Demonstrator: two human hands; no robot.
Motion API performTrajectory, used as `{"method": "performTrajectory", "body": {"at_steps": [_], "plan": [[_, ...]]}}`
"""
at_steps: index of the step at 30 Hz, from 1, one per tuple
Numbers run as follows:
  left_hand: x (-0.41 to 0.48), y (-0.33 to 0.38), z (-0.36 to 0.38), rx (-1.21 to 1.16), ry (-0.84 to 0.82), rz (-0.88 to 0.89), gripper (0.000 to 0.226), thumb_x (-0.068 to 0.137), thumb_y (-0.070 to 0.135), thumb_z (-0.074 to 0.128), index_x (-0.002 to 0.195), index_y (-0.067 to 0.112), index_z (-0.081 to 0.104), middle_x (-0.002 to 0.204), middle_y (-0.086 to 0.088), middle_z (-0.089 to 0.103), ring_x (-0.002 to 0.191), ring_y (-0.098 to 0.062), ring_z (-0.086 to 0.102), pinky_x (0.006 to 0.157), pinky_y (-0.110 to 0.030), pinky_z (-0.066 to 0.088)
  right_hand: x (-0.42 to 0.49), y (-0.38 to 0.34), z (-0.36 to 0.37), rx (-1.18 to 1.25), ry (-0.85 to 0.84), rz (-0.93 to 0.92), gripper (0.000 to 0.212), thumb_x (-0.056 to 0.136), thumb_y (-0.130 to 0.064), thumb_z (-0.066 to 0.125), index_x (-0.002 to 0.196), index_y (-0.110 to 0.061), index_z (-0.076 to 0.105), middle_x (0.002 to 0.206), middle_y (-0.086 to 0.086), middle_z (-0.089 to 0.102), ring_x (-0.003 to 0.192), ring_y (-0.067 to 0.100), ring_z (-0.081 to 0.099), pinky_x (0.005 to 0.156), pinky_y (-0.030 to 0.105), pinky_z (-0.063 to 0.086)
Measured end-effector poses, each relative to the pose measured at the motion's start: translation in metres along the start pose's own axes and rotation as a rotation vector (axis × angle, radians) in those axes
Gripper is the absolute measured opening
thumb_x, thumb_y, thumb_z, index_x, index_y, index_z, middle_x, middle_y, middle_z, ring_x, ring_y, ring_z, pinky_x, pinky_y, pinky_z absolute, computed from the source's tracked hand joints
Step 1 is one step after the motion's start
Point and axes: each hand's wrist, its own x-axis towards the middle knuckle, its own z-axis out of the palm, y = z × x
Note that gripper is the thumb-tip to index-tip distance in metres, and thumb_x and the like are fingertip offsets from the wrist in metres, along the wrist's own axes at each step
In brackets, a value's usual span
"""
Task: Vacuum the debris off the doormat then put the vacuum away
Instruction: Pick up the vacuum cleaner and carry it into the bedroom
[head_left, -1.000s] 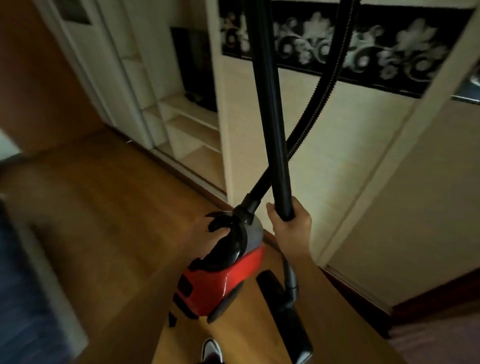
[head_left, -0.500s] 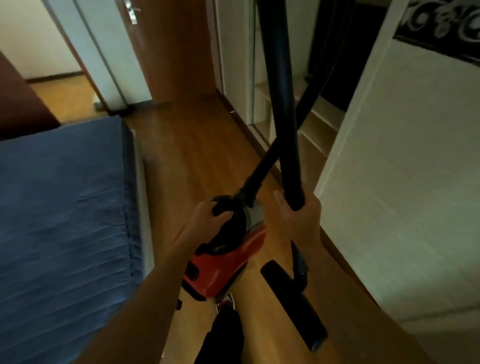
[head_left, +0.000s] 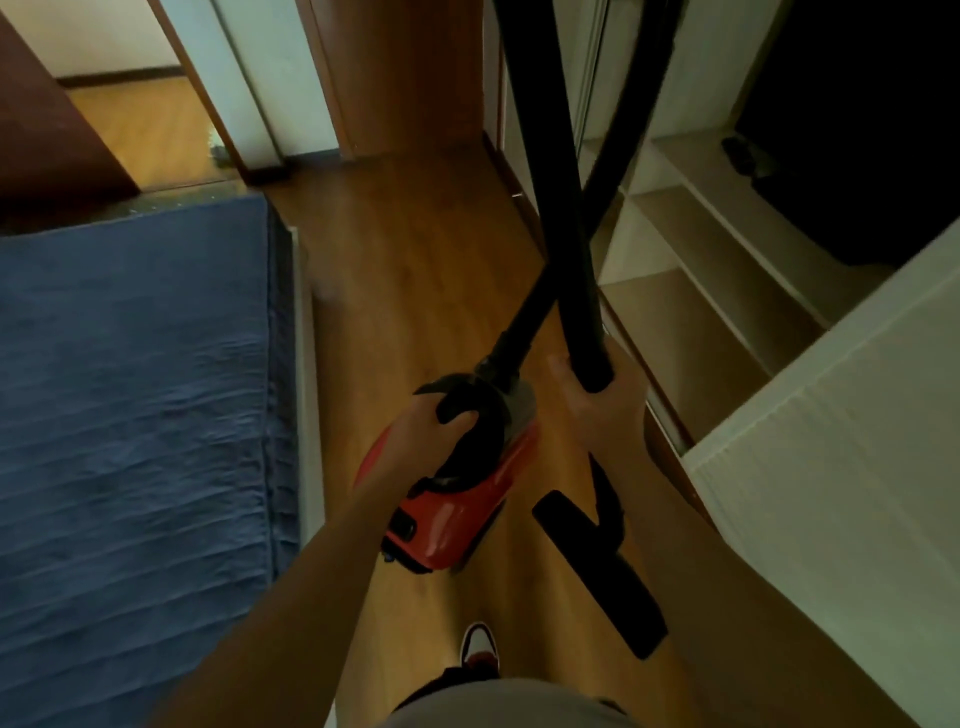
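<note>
A: Vacuum cleaner (head_left: 457, 519) first. Where is it, and who has it?

B: The red canister hangs off the wooden floor (head_left: 415, 270), carried between the bed (head_left: 130, 389) on the left and the open wardrobe (head_left: 701, 291) on the right. The left hand (head_left: 431, 431) is wrapped round its black carry handle, fingers curled through the loop. The right hand (head_left: 597, 410) is closed round the black wand (head_left: 556, 182) near its lower end, with the floor nozzle (head_left: 602, 566) dangling below the wrist.

A: Which way does everything run?

B: The wand stands nearly upright, its top going out of view at the far edge. The ribbed hose (head_left: 613, 171) rises from the canister's far end and crosses behind the wand, making an X. The canister's long axis points far-right and near-left.

A: What does the putting-away turn on?

B: On that wardrobe, I'd judge. Its pale shelves (head_left: 727, 234) lie to the right and far of both hands, and the right hand with the wand is the nearer of the two. The canister would have to swing rightward past the wardrobe's white door (head_left: 831, 467). The doormat isn't in view, so the vacuuming looks finished.

A: Any brand or lettering?

B: None I can read; the canister shows only plain red shell and black trim.
</note>
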Motion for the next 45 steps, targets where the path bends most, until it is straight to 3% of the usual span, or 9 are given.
{"method": "performTrajectory", "body": {"at_steps": [2,5,11,18,24,27,31,38,45], "plan": [[0.029,0.001,-0.012,-0.019,0.029,-0.019,0.024,0.095,0.031,0.058,0.098,0.008,0.066,0.083,-0.019,0.069,0.074,-0.037,0.067,0.067,-0.052,0.056,0.025,0.005,0.015,-0.013,-0.014,0.0,0.027,0.088,-0.029,0.075,0.072,-0.036,0.055,0.063,-0.01,0.058,0.06,0.008,0.061,0.057,0.019,0.046],[0.072,0.003,-0.03,-0.018,0.039,-0.016,0.023,0.095,0.029,0.058,0.09,0.008,0.065,0.076,-0.02,0.067,0.07,-0.039,0.065,0.056,-0.04,0.051,0.062,0.011,0.034,-0.006,-0.048,-0.006,0.022,0.089,-0.031,0.074,0.075,-0.035,0.057,0.066,-0.006,0.06,0.062,0.012,0.063,0.058,0.024,0.05],[0.151,0.005,-0.059,-0.004,0.091,-0.016,0.029,0.094,0.025,0.057,0.081,0.0,0.063,0.069,-0.026,0.064,0.054,-0.037,0.058,0.051,-0.034,0.04,0.14,0.018,0.067,-0.036,-0.086,-0.052,0.026,0.089,-0.037,0.074,0.073,-0.037,0.053,0.064,-0.013,0.057,0.057,0.005,0.058,0.053,0.011,0.042],[0.266,0.027,-0.082,0.029,0.15,-0.068,0.037,0.095,0.025,0.058,0.06,0.016,0.052,0.049,-0.002,0.05,0.04,-0.012,0.047,0.046,-0.029,0.036,0.267,0.048,0.099,-0.02,-0.155,-0.074,0.019,0.088,-0.046,0.072,0.078,-0.041,0.056,0.07,-0.009,0.06,0.065,0.011,0.062,0.059,0.034,0.054],[0.377,0.063,-0.102,0.002,0.163,-0.101,0.036,0.095,0.02,0.059,0.061,0.012,0.052,0.048,-0.001,0.047,0.039,-0.013,0.046,0.047,-0.032,0.037,0.393,0.068,0.119,0.042,-0.218,-0.059,0.022,0.09,-0.032,0.074,0.078,-0.039,0.057,0.073,-0.011,0.062,0.068,0.005,0.063,0.061,0.014,0.046],[0.426,0.072,-0.107,-0.004,0.211,-0.11,0.033,0.094,0.019,0.06,0.064,0.004,0.056,0.047,-0.003,0.047,0.036,-0.012,0.044,0.046,-0.032,0.036,0.449,0.08,0.129,0.075,-0.257,-0.039,0.014,0.091,-0.026,0.074,0.085,-0.029,0.063,0.077,-0.003,0.065,0.072,0.008,0.065,0.066,0.024,0.053],[0.476,0.073,-0.117,-0.036,0.307,-0.138,0.036,0.091,0.021,0.064,0.057,0.023,0.051,0.045,0.002,0.048,0.039,-0.015,0.048,0.046,-0.033,0.039,0.505,0.086,0.147,0.082,-0.295,-0.053,0.015,0.092,-0.024,0.073,0.083,-0.028,0.061,0.076,0.003,0.063,0.072,0.017,0.064,0.067,0.035,0.056],[0.548,0.066,-0.138,-0.018,0.395,-0.141,0.042,0.089,0.021,0.066,0.053,0.03,0.047,0.044,0.01,0.046,0.04,-0.006,0.046,0.047,-0.026,0.036,0.578,0.094,0.202,0.109,-0.353,-0.066,0.021,0.089,-0.023,0.076,0.085,-0.037,0.062,0.076,-0.014,0.065,0.074,0.002,0.065,0.065,0.017,0.052],[0.635,0.041,-0.184,-0.016,0.432,-0.158,0.04,0.089,0.02,0.067,0.054,0.029,0.049,0.047,0.011,0.047,0.038,0.0,0.049,0.041,-0.012,0.033,0.645,0.098,0.286,0.111,-0.367,-0.04,0.011,0.09,-0.011,0.074,0.086,-0.01,0.063,0.076,0.009,0.064,0.062,-0.003,0.057,0.059,0.009,0.046]]}}
